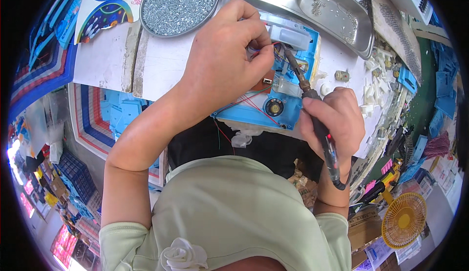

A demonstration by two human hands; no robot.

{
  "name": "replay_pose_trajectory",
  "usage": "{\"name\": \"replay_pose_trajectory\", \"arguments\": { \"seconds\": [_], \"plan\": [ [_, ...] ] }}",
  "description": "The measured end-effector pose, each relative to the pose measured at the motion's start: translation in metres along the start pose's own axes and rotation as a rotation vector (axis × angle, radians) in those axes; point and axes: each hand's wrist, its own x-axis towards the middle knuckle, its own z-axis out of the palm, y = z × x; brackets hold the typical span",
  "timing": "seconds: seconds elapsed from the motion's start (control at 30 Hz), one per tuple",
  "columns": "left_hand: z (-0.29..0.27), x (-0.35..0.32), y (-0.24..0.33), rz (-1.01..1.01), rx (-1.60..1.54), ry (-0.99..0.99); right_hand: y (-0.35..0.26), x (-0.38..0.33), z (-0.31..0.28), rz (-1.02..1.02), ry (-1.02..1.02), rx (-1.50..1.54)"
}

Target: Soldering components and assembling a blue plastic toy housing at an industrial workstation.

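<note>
My right hand (337, 119) is closed round the dark handle of a soldering iron (320, 129). The iron's metal tip reaches up into an open blue plastic housing (249, 114), among thin coloured wires. Over the housing's left part, my left hand (234, 51) pinches a thin wire (276, 43) close to the iron's tip; its fingertips are partly hidden. Inside the housing sit a small round speaker (274, 107), a brown circuit board (264, 84) and a translucent white block (289, 37). Red and green wires hang over the near edge.
A round tray of small metal screws (179, 7) stands at the far left. Behind the housing lies a steel compartment tray (337, 14) with small parts. To the right are a small motor (342, 76) and scattered white plastic pieces (373, 83). A yellow fan (403, 220) stands at lower right.
</note>
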Motion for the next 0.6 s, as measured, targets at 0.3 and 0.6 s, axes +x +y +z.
{"name": "replay_pose_trajectory", "arguments": {
  "seconds": [0.3, 0.6],
  "plan": [
    [-0.0004, 0.0003, 0.003, -0.06, -0.005, -0.033, -0.0029, -0.0013, -0.0095, 0.052, -0.025, 0.025],
    [0.0042, -0.0003, 0.0025, -0.101, -0.045, -0.031, 0.0016, 0.0005, -0.0085, 0.118, -0.015, 0.101]
  ]
}}
